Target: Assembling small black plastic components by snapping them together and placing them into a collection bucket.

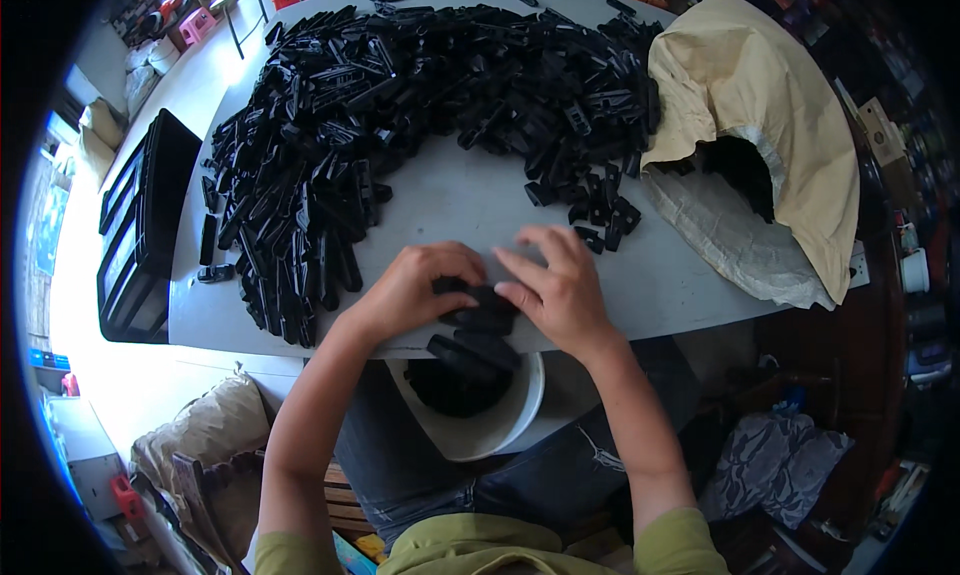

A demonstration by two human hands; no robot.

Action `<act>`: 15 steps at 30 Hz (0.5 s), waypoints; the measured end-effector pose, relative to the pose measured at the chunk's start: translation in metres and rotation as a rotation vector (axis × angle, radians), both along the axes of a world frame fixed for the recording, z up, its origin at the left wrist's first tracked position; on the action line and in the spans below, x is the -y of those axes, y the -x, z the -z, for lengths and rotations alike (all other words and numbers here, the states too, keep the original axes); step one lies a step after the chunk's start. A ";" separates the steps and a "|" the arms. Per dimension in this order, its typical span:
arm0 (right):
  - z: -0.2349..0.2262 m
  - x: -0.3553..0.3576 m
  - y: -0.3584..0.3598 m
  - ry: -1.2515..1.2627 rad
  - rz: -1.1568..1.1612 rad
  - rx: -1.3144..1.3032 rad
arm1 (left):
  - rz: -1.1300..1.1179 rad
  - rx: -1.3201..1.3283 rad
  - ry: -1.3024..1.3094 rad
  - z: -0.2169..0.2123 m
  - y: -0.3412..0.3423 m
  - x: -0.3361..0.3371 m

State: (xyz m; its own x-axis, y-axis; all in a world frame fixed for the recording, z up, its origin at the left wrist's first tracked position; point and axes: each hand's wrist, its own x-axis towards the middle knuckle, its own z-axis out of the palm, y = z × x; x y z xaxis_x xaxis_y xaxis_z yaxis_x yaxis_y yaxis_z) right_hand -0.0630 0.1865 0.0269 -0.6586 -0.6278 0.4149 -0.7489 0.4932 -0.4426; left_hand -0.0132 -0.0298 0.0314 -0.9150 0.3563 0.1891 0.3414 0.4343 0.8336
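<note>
At the table's near edge, my left hand (425,287) is closed, its fingers and thumb curled on a black plastic part (485,312). My right hand (558,290) is on the other side of that part. Its fingers are spread, and the thumb tip is at or against the part. Just below, more black plastic parts (468,357) show blurred over the mouth of a white bucket (537,400). Dark contents show inside the bucket. A large curved heap of black plastic parts (330,125) covers the far and left table.
The grey table (440,205) has a curved near edge. A tan sack (760,75) lies open at the right, dark contents in its mouth. At the left stands a black crate (150,225). A few loose parts (605,210) lie right of the heap. My legs flank the bucket.
</note>
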 end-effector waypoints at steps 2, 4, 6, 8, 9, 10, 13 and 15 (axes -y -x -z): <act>0.002 -0.003 0.009 -0.040 0.063 -0.180 | 0.025 0.037 0.036 -0.010 -0.014 0.004; 0.005 -0.008 0.023 -0.133 0.115 -0.216 | 0.113 0.047 0.084 -0.014 -0.019 0.015; 0.009 -0.017 0.029 -0.221 0.176 -0.213 | 0.137 0.060 0.102 -0.019 -0.015 0.019; 0.012 -0.039 0.032 -0.204 0.225 -0.191 | 0.072 0.018 0.216 -0.028 0.003 0.010; 0.012 -0.049 0.033 -0.186 0.268 -0.163 | -0.013 -0.110 0.285 -0.028 0.020 -0.001; 0.013 -0.056 0.034 -0.165 0.292 -0.180 | -0.097 -0.236 0.352 -0.025 0.039 -0.014; 0.018 -0.056 0.034 -0.096 0.298 -0.158 | -0.262 -0.460 0.385 -0.016 0.095 -0.051; 0.017 -0.055 0.034 -0.087 0.314 -0.167 | -0.323 -0.573 0.455 0.000 0.124 -0.068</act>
State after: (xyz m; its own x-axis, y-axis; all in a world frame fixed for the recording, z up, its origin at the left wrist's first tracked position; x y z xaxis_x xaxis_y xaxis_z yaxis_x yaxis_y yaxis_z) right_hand -0.0967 0.2419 0.0097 -0.7523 -0.4437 0.4870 -0.6138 0.7407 -0.2732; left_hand -0.1375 0.0381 0.0312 -0.7908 0.2450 0.5609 0.4618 0.8402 0.2841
